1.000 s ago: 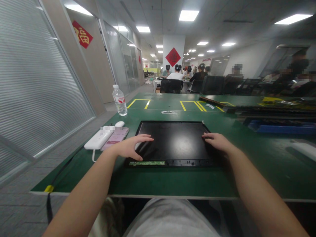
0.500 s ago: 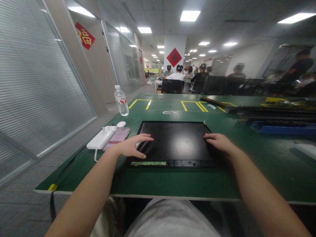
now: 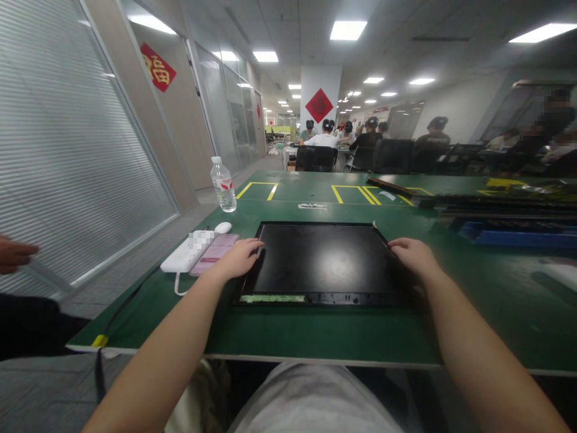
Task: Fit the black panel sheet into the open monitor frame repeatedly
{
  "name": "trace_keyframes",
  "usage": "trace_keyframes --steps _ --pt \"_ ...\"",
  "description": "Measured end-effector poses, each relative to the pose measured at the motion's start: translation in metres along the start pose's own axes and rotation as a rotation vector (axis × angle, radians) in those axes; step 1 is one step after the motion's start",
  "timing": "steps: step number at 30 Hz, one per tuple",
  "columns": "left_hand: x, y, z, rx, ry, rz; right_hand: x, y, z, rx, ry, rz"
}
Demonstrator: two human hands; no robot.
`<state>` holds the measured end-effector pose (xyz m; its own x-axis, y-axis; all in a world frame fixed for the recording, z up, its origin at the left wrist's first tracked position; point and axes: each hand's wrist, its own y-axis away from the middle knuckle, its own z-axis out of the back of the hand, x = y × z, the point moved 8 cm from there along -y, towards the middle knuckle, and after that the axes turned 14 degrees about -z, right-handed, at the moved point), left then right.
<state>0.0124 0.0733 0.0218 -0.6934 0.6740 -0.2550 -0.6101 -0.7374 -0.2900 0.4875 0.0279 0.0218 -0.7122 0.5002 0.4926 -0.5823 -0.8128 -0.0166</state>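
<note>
A black flat screen panel [image 3: 311, 255] lies face up on the green table. Along its near edge run a strip of green circuit board [image 3: 273, 298] and a black bar. At the panel's left edge, my left hand [image 3: 241, 257] has its fingers closed on the frame. My right hand [image 3: 413, 257] grips the opposite edge, fingertips curled on the frame; its thumb is hard to make out. Part of each side edge is covered by my hands.
Left of the panel are a phone [image 3: 215, 252], a white power strip [image 3: 180, 255], a white mouse [image 3: 223, 228] and a water bottle [image 3: 223, 186]. Dark strips and a blue one [image 3: 518, 234] lie at right. Another person's hand [image 3: 15, 254] shows at far left; people sit behind.
My left hand has drawn back left from over the screen and closed on its edge. My right hand has shifted outward onto the right edge. Another person has appeared at far left.
</note>
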Motion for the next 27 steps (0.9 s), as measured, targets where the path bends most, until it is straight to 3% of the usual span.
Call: trace_keyframes --steps 8,13,20,27 --pt "0.002 0.0 -0.004 -0.01 -0.043 0.079 -0.006 -0.001 -0.01 0.101 0.098 -0.075" --pt "0.008 0.0 -0.013 0.073 -0.074 0.14 -0.007 -0.002 -0.016 0.149 0.077 -0.095" --pt "0.008 0.001 -0.009 0.067 0.032 0.204 -0.021 -0.019 -0.033 0.193 -0.107 -0.078" --pt "0.009 0.003 -0.006 0.03 0.075 0.263 -0.034 -0.022 -0.038 0.227 -0.289 -0.216"
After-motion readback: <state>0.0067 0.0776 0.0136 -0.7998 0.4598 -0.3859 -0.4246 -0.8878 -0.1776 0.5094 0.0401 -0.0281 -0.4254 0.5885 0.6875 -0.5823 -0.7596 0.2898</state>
